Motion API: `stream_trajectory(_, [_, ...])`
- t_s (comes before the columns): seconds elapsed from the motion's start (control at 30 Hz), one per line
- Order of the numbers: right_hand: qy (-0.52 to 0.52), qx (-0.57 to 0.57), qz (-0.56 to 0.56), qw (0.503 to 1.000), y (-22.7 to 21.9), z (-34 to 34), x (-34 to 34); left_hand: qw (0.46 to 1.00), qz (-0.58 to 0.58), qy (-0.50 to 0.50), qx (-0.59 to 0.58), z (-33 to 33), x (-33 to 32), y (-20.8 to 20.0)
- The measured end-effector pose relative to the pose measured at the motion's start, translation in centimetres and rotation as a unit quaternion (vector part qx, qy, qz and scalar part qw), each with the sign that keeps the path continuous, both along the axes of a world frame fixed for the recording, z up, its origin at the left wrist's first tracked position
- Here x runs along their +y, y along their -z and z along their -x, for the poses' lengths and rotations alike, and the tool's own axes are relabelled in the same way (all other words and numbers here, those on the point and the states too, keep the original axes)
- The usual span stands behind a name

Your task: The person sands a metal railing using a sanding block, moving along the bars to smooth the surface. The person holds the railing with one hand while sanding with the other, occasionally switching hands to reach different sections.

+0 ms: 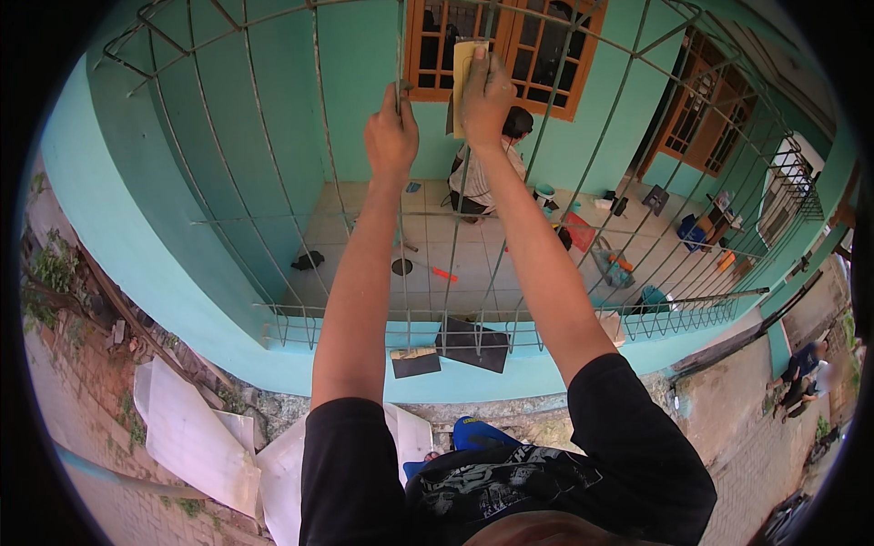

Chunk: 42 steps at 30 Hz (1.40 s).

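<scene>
Both my arms reach up to a metal window grille (320, 91) of thin greenish bars. My left hand (391, 136) is closed around one upright bar. To its right, my right hand (487, 100) pinches a yellowish sheet of sandpaper (461, 86) against another upright bar, thumb on its pale backing; a dark face shows at the sheet's lower left edge. Low on the grille, at the ledge, lie a dark sheet (473, 346) and a smaller dark piece (416, 364) with a tan edge.
Behind the grille, a person (475, 182) crouches on the tiled porch (355, 205) among scattered tools and tubs. A turquoise ledge (510, 387) runs below the bars. White sheets (196, 432) lie on the ground at lower left. More people (803, 373) are at far right.
</scene>
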State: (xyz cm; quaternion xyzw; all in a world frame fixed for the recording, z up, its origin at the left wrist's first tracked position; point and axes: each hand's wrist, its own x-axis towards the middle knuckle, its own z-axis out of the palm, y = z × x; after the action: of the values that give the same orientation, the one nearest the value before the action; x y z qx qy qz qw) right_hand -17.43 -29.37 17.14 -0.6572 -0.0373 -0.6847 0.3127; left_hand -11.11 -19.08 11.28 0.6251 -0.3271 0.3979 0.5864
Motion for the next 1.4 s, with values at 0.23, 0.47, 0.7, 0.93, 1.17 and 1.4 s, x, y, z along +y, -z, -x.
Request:
stream_trajectory(0.23, [0.018, -0.020, 0.030, 0.999, 1.9, 0.2, 0.0, 1.000, -0.008, -0.001, -0.010, 0.0, 0.0, 0.0])
stream_trajectory(0.47, [-0.011, -0.023, 0.026, 0.999, 4.2, 0.2, 0.1, 1.000, -0.022, -0.009, -0.015, -0.3, 0.0, 0.0])
stream_trajectory(0.7, [0.013, 0.006, 0.004, 1.000, 6.7, 0.5, 0.5, 1.000, -0.002, -0.007, -0.018, -0.8, -0.4, 0.3])
stream_trajectory(0.93, [0.018, 0.026, -0.004, 0.999, 8.0, 0.9, 0.4, 1.000, 0.000, 0.002, -0.022, -0.5, -0.4, 0.3])
stream_trajectory(1.17, [0.018, 0.041, -0.004, 0.999, 7.9, 1.1, 0.4, 0.999, 0.016, -0.007, -0.027, -1.3, -0.8, 0.6])
stream_trajectory(1.4, [0.008, 0.083, -0.015, 0.996, 9.3, 1.5, 0.3, 0.999, 0.001, -0.027, -0.033, -1.2, -0.6, 0.5])
